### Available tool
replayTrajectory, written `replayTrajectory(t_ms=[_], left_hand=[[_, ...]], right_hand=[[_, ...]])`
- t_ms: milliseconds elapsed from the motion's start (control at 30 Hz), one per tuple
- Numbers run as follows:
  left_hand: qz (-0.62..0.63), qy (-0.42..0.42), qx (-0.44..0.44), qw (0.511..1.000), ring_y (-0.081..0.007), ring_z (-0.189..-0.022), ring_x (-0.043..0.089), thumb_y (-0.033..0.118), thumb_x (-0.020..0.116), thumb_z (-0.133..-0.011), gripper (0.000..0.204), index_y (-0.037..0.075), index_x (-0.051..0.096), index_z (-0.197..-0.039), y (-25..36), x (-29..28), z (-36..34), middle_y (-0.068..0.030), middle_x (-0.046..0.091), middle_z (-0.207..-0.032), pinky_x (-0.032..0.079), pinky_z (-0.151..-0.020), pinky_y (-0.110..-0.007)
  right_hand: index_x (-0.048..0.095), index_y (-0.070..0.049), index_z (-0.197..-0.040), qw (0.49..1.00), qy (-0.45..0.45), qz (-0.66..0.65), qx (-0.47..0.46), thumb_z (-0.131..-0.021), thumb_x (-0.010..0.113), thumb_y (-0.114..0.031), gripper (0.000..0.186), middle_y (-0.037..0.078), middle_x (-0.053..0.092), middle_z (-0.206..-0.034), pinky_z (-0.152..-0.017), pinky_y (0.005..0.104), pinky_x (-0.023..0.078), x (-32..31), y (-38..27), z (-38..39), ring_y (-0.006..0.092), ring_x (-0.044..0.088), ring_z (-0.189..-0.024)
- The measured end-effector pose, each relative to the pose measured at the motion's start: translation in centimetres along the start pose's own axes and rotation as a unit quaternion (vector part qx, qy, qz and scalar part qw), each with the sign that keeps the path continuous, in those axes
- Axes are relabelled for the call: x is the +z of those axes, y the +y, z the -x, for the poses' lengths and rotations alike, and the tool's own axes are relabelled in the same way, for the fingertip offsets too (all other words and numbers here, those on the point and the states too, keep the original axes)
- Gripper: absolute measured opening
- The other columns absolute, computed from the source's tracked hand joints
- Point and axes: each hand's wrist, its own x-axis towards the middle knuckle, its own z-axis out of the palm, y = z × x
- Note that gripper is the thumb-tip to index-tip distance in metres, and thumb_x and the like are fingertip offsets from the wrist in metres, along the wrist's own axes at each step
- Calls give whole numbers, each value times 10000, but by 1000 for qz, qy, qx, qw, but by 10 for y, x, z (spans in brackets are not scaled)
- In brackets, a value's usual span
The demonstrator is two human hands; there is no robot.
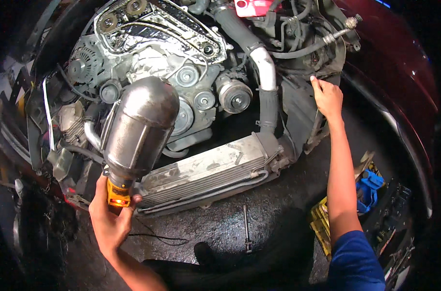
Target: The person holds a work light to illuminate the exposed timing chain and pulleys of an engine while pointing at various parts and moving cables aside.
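My left hand (pixel 113 220) is wrapped round the yellow lower end of a silver, dome-topped metal canister (pixel 140 128), where an orange-red light glows. The canister tilts up in front of the engine (pixel 148 60) and hides part of its front. What kind of device it is, I cannot tell. My right hand (pixel 329 98) is raised at the right side of the engine bay, beside the dark inner panel (pixel 298 104). Its fingers are curled closed, and whatever they hold, if anything, is hidden.
A finned metal cooler (pixel 206 169) lies across the front of the bay, joined to a silver pipe (pixel 265 68) with black hoses. A long-handled wrench (pixel 246 228) rests on the wet floor. Blue (pixel 370 189) and yellow items lie at the right, below the dark red fender (pixel 380 63).
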Motion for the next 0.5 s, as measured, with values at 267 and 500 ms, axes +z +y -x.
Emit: replayTrajectory(t_ms=[267,500], left_hand=[[33,-63,10,997,-178,-974,696,-2,839,-763,662,-44,560,-1361,-7,20,-2,-167,725,-1078,546,-866,-316],[29,-87,11,996,-186,-966,706,3,857,-746,686,-54,561,-1363,-2,31,-8,-173,726,-1083,556,-846,-318]], right_hand=[[698,-69,-742,999,41,-25,-11,-1002,567,-526,543,219,651,-719,-644,522,489,9,8,1,454,649,-717],[683,-52,-732,998,60,-31,-21,-1011,566,-513,551,222,633,-692,-627,507,482,11,10,2,446,640,-680]])
